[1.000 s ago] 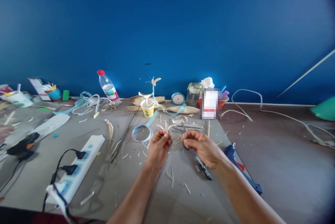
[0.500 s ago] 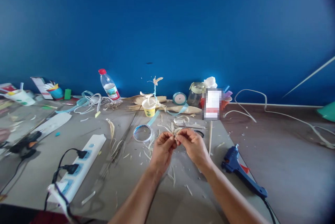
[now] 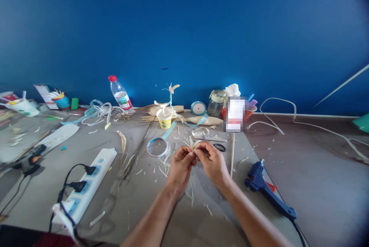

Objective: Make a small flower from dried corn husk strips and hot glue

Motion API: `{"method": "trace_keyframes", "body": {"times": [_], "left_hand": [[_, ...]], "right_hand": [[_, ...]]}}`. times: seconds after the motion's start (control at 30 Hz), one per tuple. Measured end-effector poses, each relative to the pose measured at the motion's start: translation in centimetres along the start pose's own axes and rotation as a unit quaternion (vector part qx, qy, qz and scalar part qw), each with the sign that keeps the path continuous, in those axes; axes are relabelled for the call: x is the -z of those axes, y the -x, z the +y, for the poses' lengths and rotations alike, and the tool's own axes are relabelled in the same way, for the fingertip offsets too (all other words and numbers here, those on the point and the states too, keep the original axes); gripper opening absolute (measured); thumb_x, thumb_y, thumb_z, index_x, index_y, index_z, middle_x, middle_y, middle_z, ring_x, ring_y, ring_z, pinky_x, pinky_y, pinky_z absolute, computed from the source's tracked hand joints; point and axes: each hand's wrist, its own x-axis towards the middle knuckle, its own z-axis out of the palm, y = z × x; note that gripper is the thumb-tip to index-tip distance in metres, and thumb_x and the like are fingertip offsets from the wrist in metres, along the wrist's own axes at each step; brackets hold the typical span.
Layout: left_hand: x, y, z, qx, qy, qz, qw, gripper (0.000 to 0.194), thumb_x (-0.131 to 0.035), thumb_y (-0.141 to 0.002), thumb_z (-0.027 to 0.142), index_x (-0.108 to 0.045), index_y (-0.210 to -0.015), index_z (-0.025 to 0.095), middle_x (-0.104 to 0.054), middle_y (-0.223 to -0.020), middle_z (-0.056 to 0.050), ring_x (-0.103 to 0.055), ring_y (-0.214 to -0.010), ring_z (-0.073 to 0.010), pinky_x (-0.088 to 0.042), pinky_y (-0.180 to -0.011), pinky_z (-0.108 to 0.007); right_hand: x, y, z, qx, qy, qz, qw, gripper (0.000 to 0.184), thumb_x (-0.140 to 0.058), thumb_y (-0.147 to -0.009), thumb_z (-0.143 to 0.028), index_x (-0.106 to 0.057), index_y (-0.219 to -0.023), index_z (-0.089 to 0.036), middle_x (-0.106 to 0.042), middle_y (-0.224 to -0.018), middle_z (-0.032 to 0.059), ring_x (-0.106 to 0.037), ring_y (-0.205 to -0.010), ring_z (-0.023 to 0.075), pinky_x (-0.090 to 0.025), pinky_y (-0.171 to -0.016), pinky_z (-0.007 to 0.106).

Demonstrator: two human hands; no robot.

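My left hand (image 3: 182,162) and my right hand (image 3: 211,160) meet above the middle of the table, both closed in a pinch. Between their fingertips is a small piece of pale dried husk (image 3: 190,143), its thin strips fanning out beyond the fingers. The fingers hide its lower part. Just left of my hands lies a roll of clear tape (image 3: 157,147). Scraps and strips of husk (image 3: 165,170) are scattered around. Behind them stands a yellow and white paper cup (image 3: 164,119) with a husk flower on a pale blue wrapped stem (image 3: 171,95).
A blue glue gun (image 3: 268,193) lies to the right, its cable trailing forward. On the left are a white power strip (image 3: 86,187) with plugs and a black glue gun (image 3: 30,160). A red-capped bottle (image 3: 121,95) and a glass jar (image 3: 216,102) stand near the blue wall.
Both hands stay pinched on the husk piece, with only slight finger shifts. At the far left edge, a blurred hand seen earlier is out of view.
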Motion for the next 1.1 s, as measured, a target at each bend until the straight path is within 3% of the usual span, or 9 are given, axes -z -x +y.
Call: {"method": "trace_keyframes", "body": {"times": [0.23,0.57,0.83,0.97,1.1], "left_hand": [[-0.1,0.2,0.0,-0.009,-0.016,-0.002,1.000,0.018,-0.073,-0.064,0.021,-0.057,-0.070,0.014,-0.054,-0.059,0.004,-0.046,-0.053,-0.0054,-0.034,-0.055,-0.018],[0.4,0.0,-0.5,-0.040,-0.066,0.013,0.997,0.018,-0.070,-0.067,0.025,-0.055,-0.068,0.015,-0.053,-0.058,0.004,-0.045,-0.053,-0.0059,-0.034,-0.055,-0.019],[-0.1,0.2,0.1,-0.012,-0.004,0.001,1.000,0.022,-0.073,-0.063,0.026,-0.054,-0.065,0.014,-0.051,-0.056,0.005,-0.044,-0.053,-0.0053,-0.035,-0.055,-0.019],[0.1,0.1,0.3,-0.017,0.024,0.001,1.000,0.021,-0.073,-0.065,0.024,-0.054,-0.066,0.015,-0.051,-0.058,0.005,-0.044,-0.053,-0.0044,-0.035,-0.055,-0.018],[0.3,0.0,0.3,-0.045,0.023,-0.001,0.999,0.019,-0.072,-0.067,0.024,-0.055,-0.067,0.016,-0.051,-0.059,0.005,-0.045,-0.054,-0.0049,-0.037,-0.058,-0.018]], "right_hand": [[-0.2,0.1,0.2,0.067,0.073,0.032,0.995,0.008,-0.049,-0.081,-0.019,-0.055,-0.076,-0.019,-0.059,-0.073,0.0007,-0.055,-0.065,0.0135,-0.043,-0.061,0.023],[-0.1,0.0,0.4,0.116,0.101,0.024,0.988,0.008,-0.047,-0.083,-0.018,-0.053,-0.077,-0.020,-0.057,-0.075,0.0016,-0.054,-0.068,0.0140,-0.043,-0.064,0.025],[-0.5,0.2,1.3,0.113,0.090,0.057,0.988,0.008,-0.053,-0.080,-0.020,-0.054,-0.087,-0.020,-0.060,-0.075,0.0012,-0.057,-0.065,0.0140,-0.046,-0.062,0.026],[-0.3,0.6,1.1,0.156,0.090,0.099,0.979,0.005,-0.052,-0.081,-0.018,-0.054,-0.085,-0.020,-0.058,-0.079,0.0027,-0.055,-0.070,0.0146,-0.045,-0.063,0.027],[-0.5,1.3,0.2,0.175,0.087,0.073,0.978,0.010,-0.050,-0.083,-0.017,-0.058,-0.078,-0.020,-0.057,-0.078,0.0034,-0.055,-0.072,0.0154,-0.045,-0.065,0.028]]}}
